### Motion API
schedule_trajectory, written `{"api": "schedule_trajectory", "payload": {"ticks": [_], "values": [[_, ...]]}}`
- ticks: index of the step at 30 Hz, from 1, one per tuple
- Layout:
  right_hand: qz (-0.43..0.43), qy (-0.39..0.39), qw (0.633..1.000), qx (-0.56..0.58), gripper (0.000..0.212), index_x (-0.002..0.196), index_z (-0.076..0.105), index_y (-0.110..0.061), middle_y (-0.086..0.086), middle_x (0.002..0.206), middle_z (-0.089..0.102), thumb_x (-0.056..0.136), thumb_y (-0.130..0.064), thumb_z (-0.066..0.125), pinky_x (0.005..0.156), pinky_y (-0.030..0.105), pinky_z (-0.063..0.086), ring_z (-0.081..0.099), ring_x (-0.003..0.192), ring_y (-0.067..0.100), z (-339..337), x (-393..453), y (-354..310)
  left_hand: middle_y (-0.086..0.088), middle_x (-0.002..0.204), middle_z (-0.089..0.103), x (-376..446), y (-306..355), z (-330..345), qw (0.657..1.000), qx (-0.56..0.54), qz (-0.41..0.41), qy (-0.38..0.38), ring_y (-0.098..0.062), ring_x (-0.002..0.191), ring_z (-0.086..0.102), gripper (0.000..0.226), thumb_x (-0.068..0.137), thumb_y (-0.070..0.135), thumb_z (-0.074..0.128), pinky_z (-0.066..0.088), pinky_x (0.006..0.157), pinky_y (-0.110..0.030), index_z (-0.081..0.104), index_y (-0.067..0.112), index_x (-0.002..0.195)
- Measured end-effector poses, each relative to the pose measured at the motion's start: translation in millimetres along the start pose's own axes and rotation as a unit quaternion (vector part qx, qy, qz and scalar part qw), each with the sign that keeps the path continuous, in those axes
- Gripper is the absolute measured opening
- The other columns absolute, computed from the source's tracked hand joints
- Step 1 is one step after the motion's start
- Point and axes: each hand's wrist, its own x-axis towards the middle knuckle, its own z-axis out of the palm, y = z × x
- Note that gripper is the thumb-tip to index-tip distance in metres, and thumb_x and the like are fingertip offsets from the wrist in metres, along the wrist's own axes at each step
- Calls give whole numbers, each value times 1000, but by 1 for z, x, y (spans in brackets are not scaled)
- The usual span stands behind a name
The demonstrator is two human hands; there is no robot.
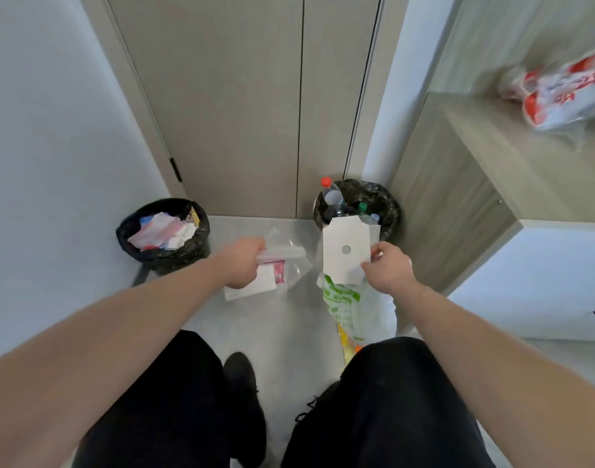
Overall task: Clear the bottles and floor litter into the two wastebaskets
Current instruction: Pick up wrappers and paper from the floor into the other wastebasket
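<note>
My left hand (243, 263) grips a clear plastic bag (282, 261) with a white card and a pink packet inside, held above the floor. My right hand (387, 268) pinches a white card (345, 251) with a round hole, and a green-printed plastic bag (345, 305) hangs below it. The left wastebasket (127, 238), black-lined, holds paper and wrappers. The right wastebasket (389, 211) holds several bottles, one with a red cap (326, 181). The white card hangs just in front of the right wastebasket.
Closed beige doors (238, 106) stand behind the wastebaskets. A wooden cabinet (458, 197) rises at the right, with a red-and-white plastic bag (559, 92) on its top. White wall at the left. My legs and dark shoes (242, 376) fill the near floor.
</note>
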Motion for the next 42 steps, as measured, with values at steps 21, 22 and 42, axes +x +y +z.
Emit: {"api": "schedule_trajectory", "payload": {"ticks": [21, 22, 42], "values": [[28, -62, 975, 210, 50, 129, 40, -32, 0, 88, 68, 92, -19, 71, 62, 28, 48, 67, 77, 15, 167, 77, -74, 5, 86, 62, 48, -96, 48, 917, -335, -215, 28, -17, 74, 58, 10, 99, 18, 55, 40, 58, -31, 50, 26, 102], [37, -65, 978, 194, 54, 133, 38, -32, -3, 87, 67, 92, -18, 71, 64, 29, 48, 66, 78, 13, 173, 80, -76, 3, 87, 62, 53, -95, 49, 913, -334, -234, 22, -19, 75, 59, 11, 99, 18, 55, 43, 61, -33, 50, 26, 105], [122, -189, 970, 87, 43, 131, 47, -25, -5, 97, 67, 94, -16, 67, 59, 21, 43, 65, 81, 8, 16, 59, -296, -2, 81, 63, -13, -106, -192, 823, -404, -398, -8, -24, 68, 61, 25, 96, 6, 49, 43, 53, -34, 48, 30, 93]]}}
